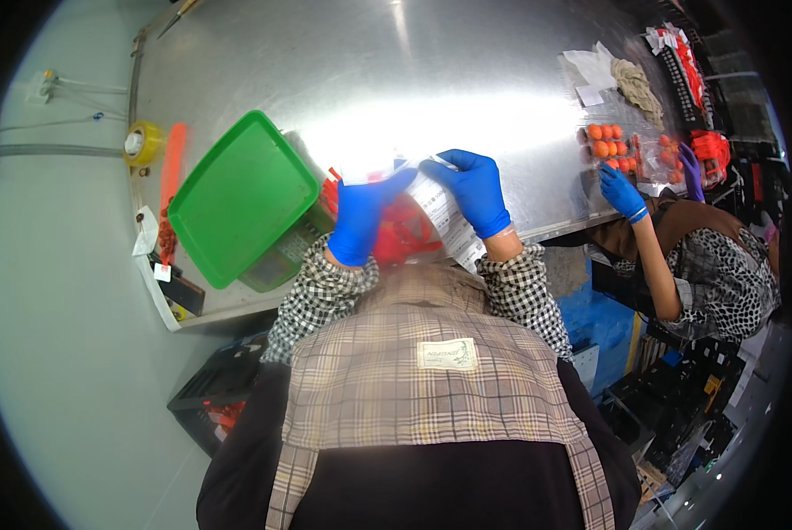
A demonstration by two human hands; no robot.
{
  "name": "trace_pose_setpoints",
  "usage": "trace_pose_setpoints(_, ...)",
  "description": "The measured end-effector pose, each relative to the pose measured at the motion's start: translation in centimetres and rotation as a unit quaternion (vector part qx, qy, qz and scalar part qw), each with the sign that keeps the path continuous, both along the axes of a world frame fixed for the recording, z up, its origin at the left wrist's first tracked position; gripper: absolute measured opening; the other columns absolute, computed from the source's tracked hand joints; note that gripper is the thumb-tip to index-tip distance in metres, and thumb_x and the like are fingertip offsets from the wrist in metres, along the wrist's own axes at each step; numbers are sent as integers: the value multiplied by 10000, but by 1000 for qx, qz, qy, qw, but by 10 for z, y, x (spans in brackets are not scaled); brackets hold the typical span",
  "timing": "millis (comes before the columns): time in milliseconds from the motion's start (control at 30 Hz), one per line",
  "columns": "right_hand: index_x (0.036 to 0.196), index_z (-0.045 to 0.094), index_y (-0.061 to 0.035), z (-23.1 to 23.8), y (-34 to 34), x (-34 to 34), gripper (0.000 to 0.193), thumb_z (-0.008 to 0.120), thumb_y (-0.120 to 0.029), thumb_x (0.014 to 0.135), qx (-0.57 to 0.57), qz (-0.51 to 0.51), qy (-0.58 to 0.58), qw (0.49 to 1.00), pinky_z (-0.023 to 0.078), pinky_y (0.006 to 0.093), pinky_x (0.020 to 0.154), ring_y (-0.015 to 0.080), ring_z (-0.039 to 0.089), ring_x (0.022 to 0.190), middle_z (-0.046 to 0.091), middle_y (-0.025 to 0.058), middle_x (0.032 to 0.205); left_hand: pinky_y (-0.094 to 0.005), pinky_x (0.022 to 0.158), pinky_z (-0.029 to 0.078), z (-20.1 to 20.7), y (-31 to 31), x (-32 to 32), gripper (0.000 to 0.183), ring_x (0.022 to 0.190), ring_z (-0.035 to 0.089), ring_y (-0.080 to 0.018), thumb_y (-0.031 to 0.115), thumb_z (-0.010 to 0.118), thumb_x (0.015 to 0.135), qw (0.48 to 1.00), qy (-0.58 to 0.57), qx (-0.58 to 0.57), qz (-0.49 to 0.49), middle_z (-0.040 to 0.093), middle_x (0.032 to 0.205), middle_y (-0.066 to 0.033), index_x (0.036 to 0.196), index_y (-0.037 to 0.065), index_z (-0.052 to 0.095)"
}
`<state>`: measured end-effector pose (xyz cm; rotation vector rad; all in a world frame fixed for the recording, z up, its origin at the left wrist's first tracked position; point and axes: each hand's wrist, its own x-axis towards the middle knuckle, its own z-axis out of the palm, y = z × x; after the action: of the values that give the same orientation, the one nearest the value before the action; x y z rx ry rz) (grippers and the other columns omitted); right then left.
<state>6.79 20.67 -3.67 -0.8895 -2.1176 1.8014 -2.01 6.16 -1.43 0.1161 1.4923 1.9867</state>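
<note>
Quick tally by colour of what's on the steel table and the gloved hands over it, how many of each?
Blue gloved hands: 3, the person's left hand and right hand, plus a co-worker's hand
Purple gloved hand: 1
Green tray: 1
Yellow tape roll: 1
Clear fruit packs: 2, one and another
Total: 8

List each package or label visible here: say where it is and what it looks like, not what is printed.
Clear bag: red contents, white printed label, held by left hand and right hand.
Clear punnets: orange-red fruit, right end of steel table.
White patch: rectangular, on checked apron.
</note>
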Motion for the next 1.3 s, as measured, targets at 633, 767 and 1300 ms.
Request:
trace_pose_setpoints(633, 1122, 706, 34, -6, 46, 23, 375, 773, -195, 833, -114, 15, -18, 993, 531, 255, 761, 170, 673, 859, 731, 127, 996, -266, 673, 418, -33, -16, -11, 360, 727, 498, -102, 161, 561, 943, 991, -12, 68, -114, 588, 868, -9, 1221, -60, 615)
trace_pose_setpoints(767, 1215, 654, 40, 12, 48, 31, 422, 749, -157, 853, 12, -49, 65, 997, 538, 257, 827, 170, 679, 906, 724, 110, 1044, -288, 713, 442, -53, -23, -22, 379, 758, 530, -158, 164, 508, 933, 951, -232, 181, -91, 612, 904, -61, 1228, -67, 573)
trace_pose_setpoints(1300, 998, 737, -38, 26, -35, -18, 301, 709, -309, 871, 54, 44, 18, 997, 558, 344, 798, 275, 695, 814, 725, 120, 933, -354, 984, 497, -89, -27, -19, 418, 1157, 580, -230, 31, 480, 964, 989, -8, 118, -93, 565, 1303, -110, 1377, -31, 457)
